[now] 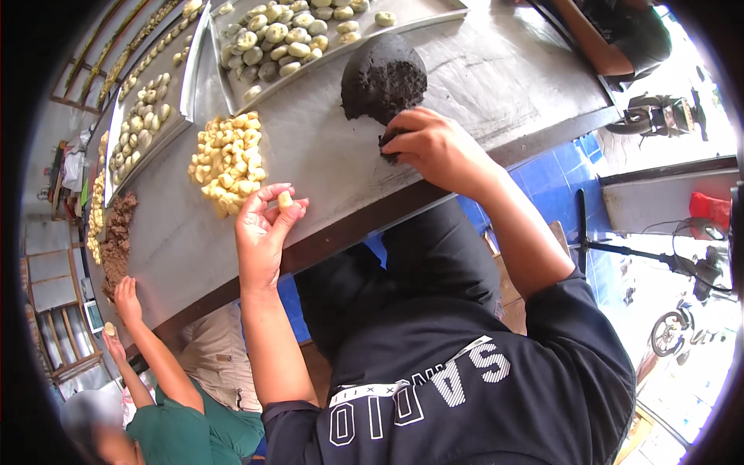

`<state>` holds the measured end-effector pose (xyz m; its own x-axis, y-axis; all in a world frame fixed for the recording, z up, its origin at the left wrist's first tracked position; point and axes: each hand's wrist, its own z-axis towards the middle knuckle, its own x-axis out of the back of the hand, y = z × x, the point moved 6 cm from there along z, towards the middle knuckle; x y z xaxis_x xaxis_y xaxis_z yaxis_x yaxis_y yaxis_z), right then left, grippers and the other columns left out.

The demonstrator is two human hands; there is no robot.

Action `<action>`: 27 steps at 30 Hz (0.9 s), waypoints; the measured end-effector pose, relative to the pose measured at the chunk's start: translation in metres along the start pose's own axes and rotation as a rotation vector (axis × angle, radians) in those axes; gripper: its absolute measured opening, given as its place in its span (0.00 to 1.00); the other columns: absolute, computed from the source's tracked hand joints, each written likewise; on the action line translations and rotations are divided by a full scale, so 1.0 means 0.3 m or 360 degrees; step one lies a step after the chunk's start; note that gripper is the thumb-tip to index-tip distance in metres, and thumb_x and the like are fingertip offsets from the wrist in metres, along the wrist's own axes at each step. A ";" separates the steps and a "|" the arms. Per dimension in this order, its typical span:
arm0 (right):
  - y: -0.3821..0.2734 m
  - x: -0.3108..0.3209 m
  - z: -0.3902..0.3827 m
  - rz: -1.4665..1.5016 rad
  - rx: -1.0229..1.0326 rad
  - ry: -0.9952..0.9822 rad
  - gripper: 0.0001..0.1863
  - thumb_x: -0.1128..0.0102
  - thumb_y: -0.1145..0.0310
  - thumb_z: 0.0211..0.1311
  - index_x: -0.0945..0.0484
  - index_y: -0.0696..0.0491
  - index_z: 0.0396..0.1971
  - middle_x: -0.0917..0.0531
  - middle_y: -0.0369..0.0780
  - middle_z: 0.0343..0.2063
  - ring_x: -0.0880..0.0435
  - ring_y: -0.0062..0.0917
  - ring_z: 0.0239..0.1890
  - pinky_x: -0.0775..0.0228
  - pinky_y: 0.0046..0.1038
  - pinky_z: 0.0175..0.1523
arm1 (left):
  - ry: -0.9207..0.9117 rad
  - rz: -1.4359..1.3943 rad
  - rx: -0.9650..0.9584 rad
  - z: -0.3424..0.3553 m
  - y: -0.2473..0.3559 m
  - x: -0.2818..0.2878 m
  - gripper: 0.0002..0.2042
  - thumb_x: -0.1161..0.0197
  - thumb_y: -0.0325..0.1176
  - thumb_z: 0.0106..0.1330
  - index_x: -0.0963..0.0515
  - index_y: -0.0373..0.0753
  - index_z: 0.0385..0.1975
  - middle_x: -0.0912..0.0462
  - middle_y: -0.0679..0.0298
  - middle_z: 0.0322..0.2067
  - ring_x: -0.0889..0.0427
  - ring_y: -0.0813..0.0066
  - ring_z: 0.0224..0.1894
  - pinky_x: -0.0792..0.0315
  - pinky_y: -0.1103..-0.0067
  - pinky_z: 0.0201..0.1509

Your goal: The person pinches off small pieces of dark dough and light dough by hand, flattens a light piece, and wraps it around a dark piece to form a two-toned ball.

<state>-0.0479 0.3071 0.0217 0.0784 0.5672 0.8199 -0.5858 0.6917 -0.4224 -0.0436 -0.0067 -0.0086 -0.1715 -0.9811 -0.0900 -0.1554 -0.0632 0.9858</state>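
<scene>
My left hand pinches a small pale-yellow dough piece between thumb and fingers, just in front of the table's near edge. Beside it on the metal table lies a heap of similar yellow dough pieces. At the near side of a large dark mound of black paste, my right hand is closed with its fingertips round a bit of black paste. Whether that bit has come apart from the mound is hard to tell.
A metal tray of round speckled balls stands at the back, with another tray to its left. Further left, a co-worker in green reaches to a brown crumbly heap. Another person's arm is at the far right.
</scene>
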 end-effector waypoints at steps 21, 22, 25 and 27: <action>-0.012 0.010 -0.040 -0.0057 -0.0506 0.0278 0.26 0.20 0.71 0.61 0.14 0.50 0.60 0.14 0.43 0.59 0.12 0.47 0.58 0.18 0.45 0.63 | 0.0111 0.1975 -0.1176 -0.054 0.084 -0.118 0.15 0.20 0.34 0.71 0.10 0.37 0.53 0.06 0.58 0.49 0.13 0.55 0.48 0.19 0.64 0.58; -0.025 -0.013 -0.036 -0.0171 -0.0492 0.0267 0.21 0.22 0.72 0.62 0.14 0.51 0.55 0.14 0.43 0.52 0.11 0.46 0.55 0.17 0.44 0.61 | 0.0175 0.1837 -0.1033 -0.045 0.077 -0.117 0.15 0.20 0.34 0.70 0.10 0.37 0.53 0.07 0.59 0.50 0.13 0.55 0.48 0.19 0.64 0.58; -0.019 -0.012 -0.002 -0.0243 -0.0396 0.0317 0.11 0.26 0.72 0.64 0.16 0.52 0.44 0.15 0.41 0.43 0.12 0.42 0.51 0.15 0.42 0.55 | 0.0200 0.1544 -0.0605 -0.033 0.047 -0.061 0.17 0.18 0.34 0.67 0.10 0.38 0.54 0.08 0.60 0.53 0.13 0.57 0.51 0.18 0.66 0.56; -0.017 0.007 0.020 -0.0247 -0.0151 0.0471 0.09 0.28 0.70 0.65 0.16 0.52 0.43 0.15 0.41 0.43 0.13 0.40 0.51 0.15 0.41 0.53 | -0.0026 0.1921 -0.0959 -0.043 0.042 -0.066 0.19 0.20 0.40 0.70 0.10 0.42 0.57 0.09 0.57 0.59 0.14 0.54 0.60 0.22 0.61 0.65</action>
<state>-0.0496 0.3022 0.0278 0.3996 0.5473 0.7354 -0.4717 0.8106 -0.3470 -0.0295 0.0095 0.0075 0.0912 -0.4785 0.8733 0.5466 0.7571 0.3578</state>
